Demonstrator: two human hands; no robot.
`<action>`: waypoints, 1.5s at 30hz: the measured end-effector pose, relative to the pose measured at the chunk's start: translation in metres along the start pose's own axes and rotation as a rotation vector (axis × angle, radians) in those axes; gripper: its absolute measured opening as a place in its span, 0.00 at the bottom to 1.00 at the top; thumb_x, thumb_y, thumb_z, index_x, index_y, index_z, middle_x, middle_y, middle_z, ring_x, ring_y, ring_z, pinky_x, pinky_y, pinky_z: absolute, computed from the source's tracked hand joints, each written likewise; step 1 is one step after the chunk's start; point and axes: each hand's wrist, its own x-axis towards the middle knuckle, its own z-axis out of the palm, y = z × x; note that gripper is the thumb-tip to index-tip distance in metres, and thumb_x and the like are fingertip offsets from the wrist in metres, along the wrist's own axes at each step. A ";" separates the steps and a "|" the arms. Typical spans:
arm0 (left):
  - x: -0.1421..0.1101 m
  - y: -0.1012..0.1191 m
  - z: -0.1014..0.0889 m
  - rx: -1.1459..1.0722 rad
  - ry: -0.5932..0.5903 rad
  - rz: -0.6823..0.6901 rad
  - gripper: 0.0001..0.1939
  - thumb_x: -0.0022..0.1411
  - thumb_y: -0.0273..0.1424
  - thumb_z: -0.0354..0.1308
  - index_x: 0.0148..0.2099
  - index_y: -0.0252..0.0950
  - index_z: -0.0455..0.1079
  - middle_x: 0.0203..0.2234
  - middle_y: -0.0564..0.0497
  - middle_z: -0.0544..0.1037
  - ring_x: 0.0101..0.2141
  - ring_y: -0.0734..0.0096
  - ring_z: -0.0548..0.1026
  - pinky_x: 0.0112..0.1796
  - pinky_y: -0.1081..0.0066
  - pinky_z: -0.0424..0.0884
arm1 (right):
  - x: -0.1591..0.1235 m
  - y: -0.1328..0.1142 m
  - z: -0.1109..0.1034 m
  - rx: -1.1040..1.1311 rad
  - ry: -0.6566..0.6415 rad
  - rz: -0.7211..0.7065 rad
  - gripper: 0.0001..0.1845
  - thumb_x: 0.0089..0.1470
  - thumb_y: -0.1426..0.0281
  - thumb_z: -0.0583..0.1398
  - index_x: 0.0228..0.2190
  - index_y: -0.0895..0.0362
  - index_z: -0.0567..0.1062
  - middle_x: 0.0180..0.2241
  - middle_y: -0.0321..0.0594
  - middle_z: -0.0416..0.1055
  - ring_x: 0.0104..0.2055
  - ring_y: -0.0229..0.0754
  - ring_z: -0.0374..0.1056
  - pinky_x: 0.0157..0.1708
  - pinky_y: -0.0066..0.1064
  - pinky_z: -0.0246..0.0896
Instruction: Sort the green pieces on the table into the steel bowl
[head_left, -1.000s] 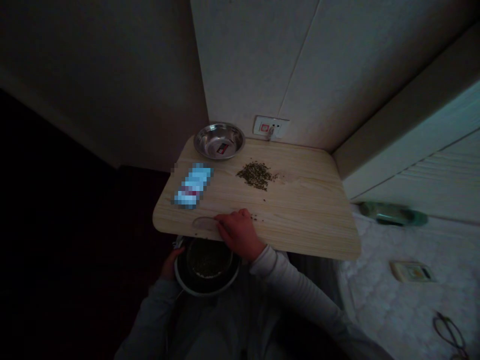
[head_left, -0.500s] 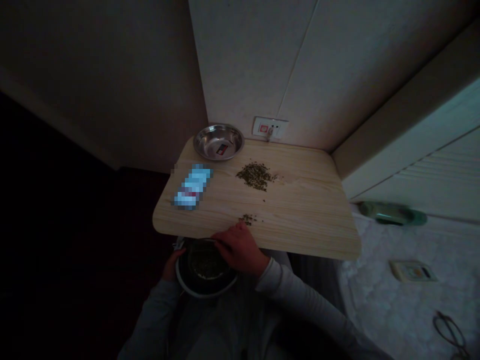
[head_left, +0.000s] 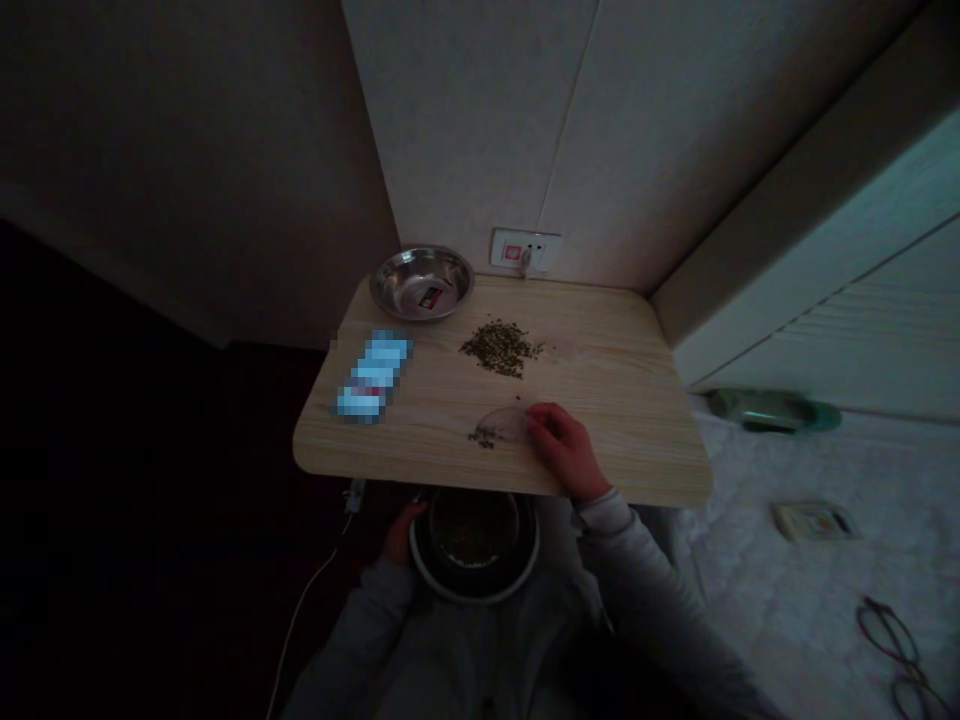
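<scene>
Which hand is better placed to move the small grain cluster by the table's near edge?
Probably the right hand: it holds a thin translucent piece at that grain cluster, while the left hand holds the dark bowl.

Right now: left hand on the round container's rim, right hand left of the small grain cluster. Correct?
No, the head view shows the right hand right of the small grain cluster. Rest stands: left hand on the round container's rim.

Grains (head_left: 499, 348) are olive, the tabletop (head_left: 630, 400) streaked beige.
</scene>
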 end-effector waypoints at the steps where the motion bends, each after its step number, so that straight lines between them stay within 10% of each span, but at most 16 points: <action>1: -0.005 -0.001 0.006 0.002 -0.001 0.024 0.06 0.37 0.24 0.54 0.13 0.35 0.66 0.12 0.53 0.71 0.23 0.67 0.71 0.36 0.67 0.63 | -0.001 -0.001 0.000 -0.010 -0.013 -0.006 0.08 0.46 0.69 0.51 0.31 0.56 0.66 0.24 0.35 0.63 0.26 0.34 0.59 0.27 0.26 0.54; 45: -0.011 0.000 0.014 -0.041 -0.030 -0.143 0.07 0.42 0.25 0.51 0.17 0.34 0.68 0.15 0.50 0.74 0.29 0.64 0.73 0.35 0.68 0.66 | -0.014 -0.008 0.001 -0.179 -0.110 -0.067 0.09 0.45 0.72 0.52 0.32 0.57 0.67 0.26 0.37 0.66 0.28 0.36 0.60 0.29 0.28 0.55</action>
